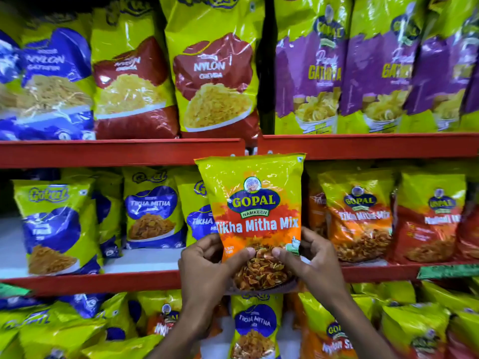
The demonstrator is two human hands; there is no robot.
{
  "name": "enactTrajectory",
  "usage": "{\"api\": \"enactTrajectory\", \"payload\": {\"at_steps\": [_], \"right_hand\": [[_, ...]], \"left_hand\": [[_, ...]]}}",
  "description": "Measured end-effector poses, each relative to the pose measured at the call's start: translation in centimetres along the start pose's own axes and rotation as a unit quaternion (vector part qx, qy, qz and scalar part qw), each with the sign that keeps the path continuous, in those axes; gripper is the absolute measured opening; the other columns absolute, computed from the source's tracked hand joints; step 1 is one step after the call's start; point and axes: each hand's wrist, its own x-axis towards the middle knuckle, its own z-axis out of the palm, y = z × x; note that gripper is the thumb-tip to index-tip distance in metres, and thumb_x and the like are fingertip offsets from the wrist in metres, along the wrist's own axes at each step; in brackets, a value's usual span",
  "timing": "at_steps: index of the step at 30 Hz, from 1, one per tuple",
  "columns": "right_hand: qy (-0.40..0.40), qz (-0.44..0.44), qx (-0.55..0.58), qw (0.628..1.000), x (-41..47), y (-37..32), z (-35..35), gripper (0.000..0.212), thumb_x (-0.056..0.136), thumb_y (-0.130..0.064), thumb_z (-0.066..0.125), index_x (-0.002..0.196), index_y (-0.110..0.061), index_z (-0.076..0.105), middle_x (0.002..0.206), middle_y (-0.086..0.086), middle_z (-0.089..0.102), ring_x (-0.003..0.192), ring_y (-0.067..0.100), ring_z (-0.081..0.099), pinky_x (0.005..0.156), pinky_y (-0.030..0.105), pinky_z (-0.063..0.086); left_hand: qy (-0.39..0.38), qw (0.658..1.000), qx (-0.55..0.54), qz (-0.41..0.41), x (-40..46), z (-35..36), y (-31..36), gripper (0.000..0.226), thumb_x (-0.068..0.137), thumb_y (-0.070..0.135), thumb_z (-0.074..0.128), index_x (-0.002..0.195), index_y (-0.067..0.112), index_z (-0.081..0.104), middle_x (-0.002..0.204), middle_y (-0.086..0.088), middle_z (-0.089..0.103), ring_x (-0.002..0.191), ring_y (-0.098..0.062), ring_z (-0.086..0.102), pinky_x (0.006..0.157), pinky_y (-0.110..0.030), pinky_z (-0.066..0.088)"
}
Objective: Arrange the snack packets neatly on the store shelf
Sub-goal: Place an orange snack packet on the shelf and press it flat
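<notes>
A yellow and orange Gopal Tikha Mitha Mix packet (255,203) stands upright in front of the middle shelf (90,282), at the gap between the two shelf bays. My left hand (204,265) grips its lower left corner. My right hand (313,263) grips its lower right corner. Both thumbs press on the packet's front, near the picture of the snack. To its right, matching Tikha Mitha Mix packets (360,216) stand on the shelf. To its left stand yellow and blue Gokul Tikha Mitha packets (153,208).
The top shelf (116,152) carries blue and red Nylon packets (215,73) and purple Gathiya packets (311,73). Several packets lie loosely on the bottom shelf (77,330). White shelf floor shows between the left Gokul packets (145,260).
</notes>
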Motion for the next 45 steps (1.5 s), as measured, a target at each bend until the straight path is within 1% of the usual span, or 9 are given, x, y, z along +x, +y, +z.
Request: {"api": "enactTrajectory", "payload": {"at_steps": [5, 13, 25, 28, 30, 33, 38, 41, 45], "right_hand": [[0.029, 0.033, -0.015, 0.999, 0.2, 2.4, -2.4, 0.029, 0.079, -0.002, 0.080, 0.105, -0.010, 0.071, 0.097, 0.005, 0.081, 0.091, 0.017, 0.077, 0.083, 0.040, 0.061], [0.059, 0.052, -0.057, 0.995, 5.8, 5.5, -5.3, 0.029, 0.082, -0.005, 0.077, 0.109, -0.012, 0.068, 0.102, 0.008, 0.079, 0.097, 0.023, 0.074, 0.088, 0.046, 0.060], [0.032, 0.096, -0.070, 0.992, 7.5, 10.5, -5.9, 0.029, 0.082, -0.016, 0.079, 0.103, -0.029, 0.063, 0.109, 0.005, 0.075, 0.109, 0.024, 0.070, 0.093, 0.044, 0.056], [-0.012, 0.083, -0.071, 0.994, 6.9, 11.1, -6.6, 0.056, 0.072, -0.044, 0.082, 0.121, -0.026, 0.061, 0.122, 0.000, 0.072, 0.118, 0.018, 0.066, 0.101, 0.047, 0.053], [-0.017, 0.083, -0.076, 0.993, 6.9, 11.8, -7.0, 0.084, 0.064, -0.059, 0.081, 0.134, -0.019, 0.055, 0.132, 0.001, 0.067, 0.125, 0.017, 0.061, 0.106, 0.049, 0.050], [-0.012, 0.085, -0.080, 0.993, 7.0, 12.2, -7.0, 0.087, 0.064, -0.052, 0.081, 0.137, -0.016, 0.052, 0.135, 0.002, 0.066, 0.127, 0.016, 0.060, 0.108, 0.051, 0.049], [0.133, -0.001, -0.171, 0.976, 6.3, 8.3, -5.9, 0.056, 0.081, -0.016, 0.079, 0.133, -0.013, 0.057, 0.118, -0.005, 0.068, 0.105, 0.007, 0.065, 0.095, 0.030, 0.056], [0.242, -0.108, -0.240, 0.934, 7.7, 5.3, -5.5, 0.035, 0.091, -0.014, 0.067, 0.125, -0.012, 0.061, 0.114, 0.001, 0.064, 0.104, 0.011, 0.056, 0.090, 0.025, 0.047], [0.190, -0.192, -0.413, 0.870, 12.8, 2.1, -5.0, 0.022, 0.091, -0.004, 0.057, 0.111, -0.005, 0.067, 0.108, 0.013, 0.070, 0.105, 0.030, 0.059, 0.090, 0.036, 0.047]], "left_hand": [[-0.028, 0.999, 0.012, -0.029, 0.7, 3.7, -1.6, 0.029, 0.059, 0.007, 0.092, 0.083, 0.008, 0.076, 0.079, -0.001, 0.082, 0.073, -0.014, 0.078, 0.067, -0.033, 0.063], [-0.029, 0.998, 0.041, -0.044, 4.5, 10.0, -4.0, 0.030, 0.063, 0.019, 0.091, 0.085, 0.016, 0.071, 0.084, 0.001, 0.082, 0.075, -0.012, 0.078, 0.076, -0.047, 0.064], [-0.050, 0.992, 0.104, -0.041, 5.9, 11.8, -8.5, 0.036, 0.067, 0.022, 0.090, 0.087, 0.034, 0.062, 0.094, 0.008, 0.077, 0.082, 0.000, 0.075, 0.078, -0.032, 0.064], [-0.088, 0.988, 0.113, -0.051, 5.8, 11.3, -9.6, 0.064, 0.062, 0.015, 0.093, 0.112, 0.026, 0.056, 0.101, 0.007, 0.075, 0.082, 0.011, 0.071, 0.067, -0.015, 0.059], [-0.104, 0.986, 0.123, -0.051, 5.8, 10.9, -10.1, 0.080, 0.058, 0.022, 0.094, 0.125, 0.021, 0.049, 0.110, -0.001, 0.075, 0.091, 0.002, 0.073, 0.067, -0.025, 0.063], [-0.101, 0.985, 0.129, -0.055, 5.8, 11.0, -10.6, 0.090, 0.053, 0.039, 0.091, 0.130, 0.028, 0.045, 0.121, -0.006, 0.072, 0.107, -0.019, 0.071, 0.078, -0.042, 0.065], [-0.070, 0.971, 0.218, 0.070, 5.1, 11.3, -7.5, 0.077, 0.072, 0.020, 0.085, 0.136, 0.019, 0.044, 0.127, 0.012, 0.060, 0.115, -0.001, 0.058, 0.087, 0.006, 0.038], [-0.045, 0.939, 0.267, 0.211, 6.5, 11.3, -4.7, 0.060, 0.089, 0.022, 0.069, 0.143, 0.017, 0.042, 0.147, 0.002, 0.047, 0.136, -0.005, 0.041, 0.112, -0.015, 0.032], [-0.018, 0.869, 0.391, 0.304, 11.3, 12.4, -2.1, 0.043, 0.092, 0.003, 0.054, 0.135, 0.003, 0.051, 0.138, -0.018, 0.058, 0.134, -0.033, 0.049, 0.112, -0.040, 0.043]]}}
